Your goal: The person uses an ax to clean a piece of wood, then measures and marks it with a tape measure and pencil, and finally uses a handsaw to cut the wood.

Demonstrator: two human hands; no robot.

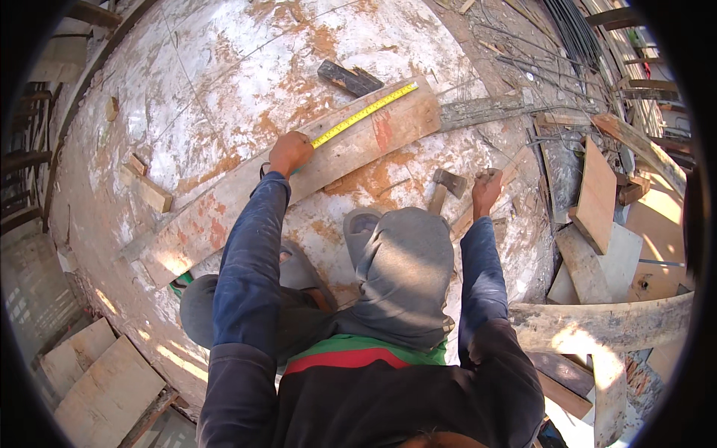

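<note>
"Two bare hands of yours show in the head view. What does your left hand (291, 154) have?"

"Its fingers are clenched at the near end of the tape (364, 116), with the case mostly hidden beneath them. The yellow blade runs out along the top of the plank (345, 158) and ends close to the plank's upper right end."

"Where does the plank lie?"

"Slantwise in front of you on the stained white floor (224, 134), from lower left to upper right. Its upper end sits just beside a grey beam (489, 111), and reddish patches mark its face."

"And your right hand (487, 184)?"

"Well apart from the left one, out past your right knee (407, 246), by a wood strip (512, 170). The fingers look bent, but I can't tell whether they grasp anything. Nearest to them is the hammer (450, 181), dark-headed, its handle partly hidden by your knee."

"What else is around you?"

"A dark block (348, 79) lies just beyond the plank, and a pale block (151, 193) off to your left. Your sandals (305, 272) are between plank and knees. More boards (595, 198) are piled at your right."
</note>
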